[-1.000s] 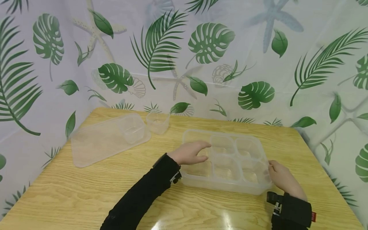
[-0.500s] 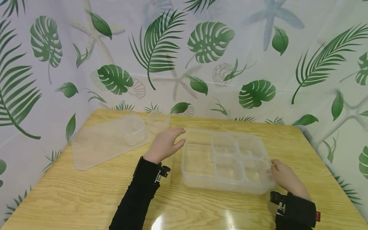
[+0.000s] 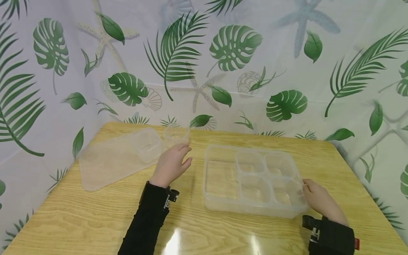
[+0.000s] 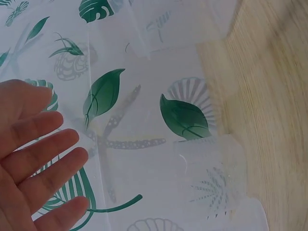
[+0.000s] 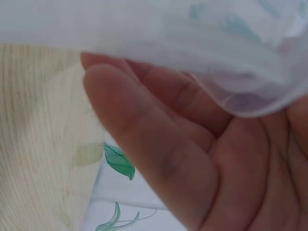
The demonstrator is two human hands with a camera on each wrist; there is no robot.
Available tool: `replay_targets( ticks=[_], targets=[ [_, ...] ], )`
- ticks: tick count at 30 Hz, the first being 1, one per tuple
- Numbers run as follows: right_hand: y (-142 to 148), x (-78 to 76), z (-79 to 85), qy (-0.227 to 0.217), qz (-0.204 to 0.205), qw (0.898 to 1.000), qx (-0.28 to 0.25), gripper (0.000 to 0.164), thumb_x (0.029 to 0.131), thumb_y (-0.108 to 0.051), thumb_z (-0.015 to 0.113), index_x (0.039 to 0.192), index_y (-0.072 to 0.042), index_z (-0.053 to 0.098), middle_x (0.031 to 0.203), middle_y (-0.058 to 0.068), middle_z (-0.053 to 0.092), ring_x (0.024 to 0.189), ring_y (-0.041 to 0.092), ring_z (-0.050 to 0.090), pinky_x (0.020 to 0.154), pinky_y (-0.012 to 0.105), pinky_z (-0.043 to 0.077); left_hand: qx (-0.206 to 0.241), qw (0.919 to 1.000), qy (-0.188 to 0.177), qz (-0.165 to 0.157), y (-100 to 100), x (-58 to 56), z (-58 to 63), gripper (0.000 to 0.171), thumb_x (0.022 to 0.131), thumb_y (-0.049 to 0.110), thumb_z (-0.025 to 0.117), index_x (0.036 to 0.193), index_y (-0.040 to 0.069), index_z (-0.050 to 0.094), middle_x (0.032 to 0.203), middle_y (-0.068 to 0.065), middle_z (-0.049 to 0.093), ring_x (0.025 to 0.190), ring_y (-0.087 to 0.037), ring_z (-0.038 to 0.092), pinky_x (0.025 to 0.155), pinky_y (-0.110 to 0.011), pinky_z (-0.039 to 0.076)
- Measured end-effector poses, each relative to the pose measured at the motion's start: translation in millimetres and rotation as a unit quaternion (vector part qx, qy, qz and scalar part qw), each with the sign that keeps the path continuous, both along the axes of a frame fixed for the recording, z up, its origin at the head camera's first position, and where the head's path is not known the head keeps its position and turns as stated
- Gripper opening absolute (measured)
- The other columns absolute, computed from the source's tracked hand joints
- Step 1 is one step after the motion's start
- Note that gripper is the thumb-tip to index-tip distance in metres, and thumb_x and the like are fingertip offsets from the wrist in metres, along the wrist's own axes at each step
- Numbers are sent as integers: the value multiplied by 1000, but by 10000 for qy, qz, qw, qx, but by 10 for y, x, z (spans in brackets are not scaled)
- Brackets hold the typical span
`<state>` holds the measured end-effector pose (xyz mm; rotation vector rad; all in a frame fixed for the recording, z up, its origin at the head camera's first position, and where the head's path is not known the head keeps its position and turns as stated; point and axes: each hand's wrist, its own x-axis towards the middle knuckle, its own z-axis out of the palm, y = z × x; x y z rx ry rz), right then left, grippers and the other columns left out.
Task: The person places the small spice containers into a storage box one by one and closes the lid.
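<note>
Head view: right of centre sits one translucent rectangular plastic box point(image 3: 248, 210), four small clear square plastic cups point(image 3: 250, 161) filling its right part. My right hand point(image 3: 323, 202) grasps the box's right edge. My left hand point(image 3: 169, 164), released, reaches near a fifth cup point(image 3: 176, 134); I cannot tell if they touch. Left of frame, one flat frosted plastic lid point(image 3: 108, 163) bears a sixth cup point(image 3: 147, 145) on the yellow wooden desk point(image 3: 95, 219).

Left wrist view: four fingers and the thumb spread at lower left, holding nothing.

Right wrist view: fingers bend against the box's edge, upper right.
</note>
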<state>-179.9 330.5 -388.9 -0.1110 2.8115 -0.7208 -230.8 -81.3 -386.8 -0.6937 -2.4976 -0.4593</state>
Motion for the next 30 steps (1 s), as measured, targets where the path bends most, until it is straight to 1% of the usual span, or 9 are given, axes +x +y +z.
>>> replay_targets(
  ticks=[5, 8, 12, 14, 17, 22, 25, 28, 30],
  targets=[
    [12, 8, -10, -5, 37, 10000, -13, 52, 98, -22, 17, 125, 20, 29, 121, 40, 34, 107, 51, 37, 80, 54, 38, -65, 9999, 157, 2, -4, 13, -26, 26, 81, 15, 63, 103, 2, 63, 109, -14, 59, 100, -24, 55, 79, -33, 47],
    [14, 6, -3, -82, 12, 10000, -36, 53, 98, -24, 16, 126, 20, 27, 122, 40, 32, 107, 51, 36, 80, 54, 37, -107, 9998, 173, 30, -6, 8, -32, 26, 81, 15, 63, 103, 2, 63, 109, -13, 59, 100, -23, 55, 79, -32, 47],
    [8, 13, 9, -117, -37, 9999, -64, 54, 99, -24, 15, 126, 20, 26, 123, 40, 31, 108, 52, 35, 82, 55, 36, -176, 9996, 164, 150, -45, 2, -30, 27, 81, 16, 64, 104, 2, 63, 110, -13, 59, 100, -24, 55, 80, -33, 46],
    [3, 22, 9, -49, -26, 10000, -53, 53, 99, -23, 16, 126, 20, 27, 122, 40, 32, 107, 52, 36, 81, 55, 37, -206, 9993, 180, 251, -94, 5, -21, 27, 81, 16, 64, 104, 2, 63, 110, -14, 59, 101, -24, 54, 81, -33, 45],
    [-6, 33, 1, 81, 3, 10000, -49, 51, 98, -22, 17, 125, 20, 28, 121, 40, 34, 106, 51, 38, 79, 54, 38, -192, 9984, 236, 471, -213, 7, -12, 27, 80, 15, 65, 103, 1, 64, 110, -15, 58, 101, -26, 53, 84, -35, 44],
    [-7, 32, -18, 186, 65, 9998, -43, 50, 98, -20, 18, 124, 21, 29, 119, 40, 35, 104, 51, 40, 78, 54, 38, 3, 9951, 314, 940, -492, 33, -2, 27, 79, 13, 66, 102, -1, 64, 110, -17, 57, 102, -30, 52, 84, -39, 42],
    [-5, 26, -30, 251, 93, 9996, -31, 49, 98, -19, 18, 124, 20, 30, 119, 40, 36, 103, 51, 40, 78, 54, 38, 71, 9918, 228, 1252, -677, 59, -14, 28, 79, 12, 66, 103, -2, 63, 112, -19, 56, 103, -32, 50, 82, -43, 42],
    [-8, 17, -36, 264, 91, 9996, -13, 49, 98, -19, 18, 123, 21, 30, 118, 40, 36, 103, 51, 40, 78, 55, 38, 74, 9882, 116, 1529, -861, 83, -43, 30, 79, 12, 66, 104, -3, 62, 113, -20, 54, 103, -35, 49, 81, -46, 42],
    [-6, 8, -38, 233, 77, 9997, 21, 49, 98, -19, 17, 124, 21, 30, 119, 41, 35, 104, 52, 39, 79, 55, 38, 156, 9854, 52, 1695, -969, 99, -57, 31, 78, 11, 66, 104, -4, 61, 113, -22, 53, 103, -36, 48, 80, -48, 42]
  ],
)
